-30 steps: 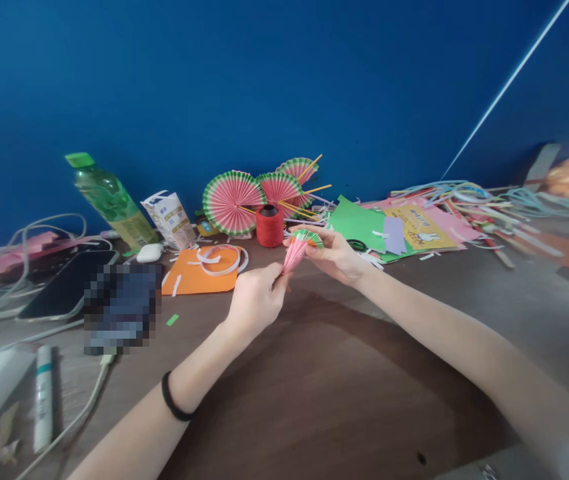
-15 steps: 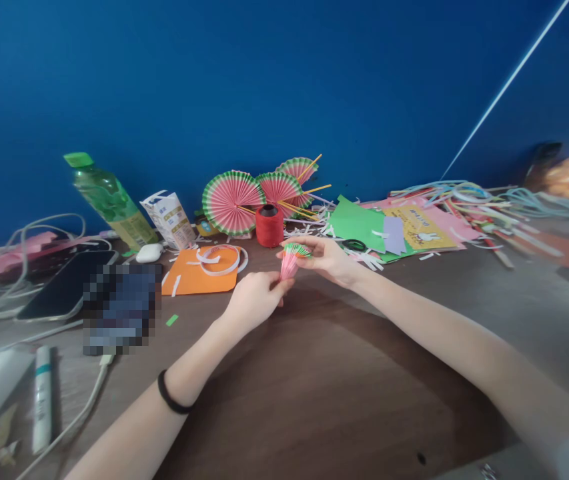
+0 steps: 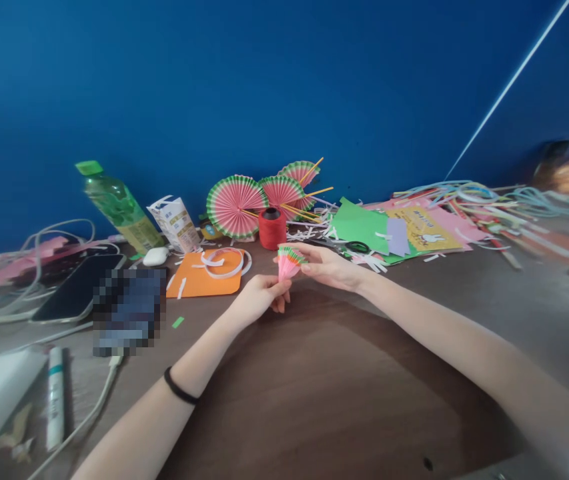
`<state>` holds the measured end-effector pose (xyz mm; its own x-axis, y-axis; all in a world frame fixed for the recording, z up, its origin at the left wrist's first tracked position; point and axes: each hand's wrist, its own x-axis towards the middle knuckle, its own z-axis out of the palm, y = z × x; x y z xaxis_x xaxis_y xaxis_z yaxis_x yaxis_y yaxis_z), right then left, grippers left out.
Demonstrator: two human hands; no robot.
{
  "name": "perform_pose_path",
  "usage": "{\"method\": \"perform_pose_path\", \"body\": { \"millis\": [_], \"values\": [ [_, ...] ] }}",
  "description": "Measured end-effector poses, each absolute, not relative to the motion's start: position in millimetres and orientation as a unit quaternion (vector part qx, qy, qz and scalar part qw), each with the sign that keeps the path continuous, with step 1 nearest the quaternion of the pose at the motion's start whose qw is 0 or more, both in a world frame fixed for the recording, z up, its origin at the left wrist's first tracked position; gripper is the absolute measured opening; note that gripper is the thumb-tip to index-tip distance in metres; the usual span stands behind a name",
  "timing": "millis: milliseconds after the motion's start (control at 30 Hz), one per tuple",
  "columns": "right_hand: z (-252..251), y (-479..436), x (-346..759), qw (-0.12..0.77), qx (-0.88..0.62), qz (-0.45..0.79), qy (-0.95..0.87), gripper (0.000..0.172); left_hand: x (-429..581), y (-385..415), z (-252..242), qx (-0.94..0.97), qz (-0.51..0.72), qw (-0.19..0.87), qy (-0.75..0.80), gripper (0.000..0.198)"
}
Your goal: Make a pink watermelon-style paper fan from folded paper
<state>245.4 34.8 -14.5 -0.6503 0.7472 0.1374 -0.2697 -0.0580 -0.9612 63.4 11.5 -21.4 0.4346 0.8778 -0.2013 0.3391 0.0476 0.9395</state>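
Between my two hands is a small pleated paper fan [image 3: 289,261], pink with a green edge, partly spread. My left hand [image 3: 263,294] pinches its narrow pink lower end. My right hand [image 3: 327,267] grips the fan's right side near the green edge, the fingers partly behind the paper. Just behind the hands stands a spool of red thread [image 3: 272,230]. Finished-looking round paper fans [image 3: 237,207] in pink and green, some with yellow sticks, lean against the blue wall behind the spool.
Left lie orange paper [image 3: 201,283] with a white tape ring, a green-capped bottle [image 3: 119,207], a small carton [image 3: 174,223], phones, cables and a marker [image 3: 55,400]. Right are green paper [image 3: 357,225], black-handled scissors [image 3: 357,247], paper scraps and a pile of coloured strips [image 3: 469,192].
The pleated fan is spread a little wider, and its green edge faces me more. Both hands stay on it with slight shifts of the fingers. The whole view has shifted slightly.
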Motion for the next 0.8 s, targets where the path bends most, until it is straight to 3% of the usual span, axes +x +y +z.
{"method": "perform_pose_path", "body": {
  "millis": [367, 800],
  "values": [
    [-16, 37, 245, 0.371, -0.217, 0.696, -0.576, 0.043, 60, 9, -21, 0.656, 0.232, 0.566, 0.442, 0.036],
    [-19, 28, 233, 0.408, -0.307, 0.632, -0.583, 0.034, 70, -1, -35, 0.699, 0.221, 0.456, 0.504, 0.037]
  ]
}}
